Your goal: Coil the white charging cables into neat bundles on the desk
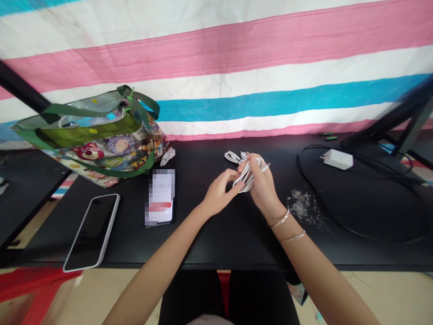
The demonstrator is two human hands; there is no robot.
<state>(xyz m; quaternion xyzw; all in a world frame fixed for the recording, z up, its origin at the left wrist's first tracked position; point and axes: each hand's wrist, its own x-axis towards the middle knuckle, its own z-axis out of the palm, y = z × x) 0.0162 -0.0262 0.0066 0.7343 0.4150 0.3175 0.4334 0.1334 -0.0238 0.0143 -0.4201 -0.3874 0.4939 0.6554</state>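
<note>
A coiled white cable (246, 174) is bunched above the middle of the black table (237, 234). My right hand (262, 185) is wrapped round the coil, with loops sticking out to the upper left. My left hand (221, 192) pinches the coil's lower left side with fingertips and thumb. Two thin bracelets sit on my right wrist.
A cartoon-printed tote bag (101, 140) with green handles stands at the back left. A phone with a white case (92, 231) lies face up near the front left edge, a second phone (160, 196) beside it. A white charger (337, 159) and black cable lie right, by a monitor base.
</note>
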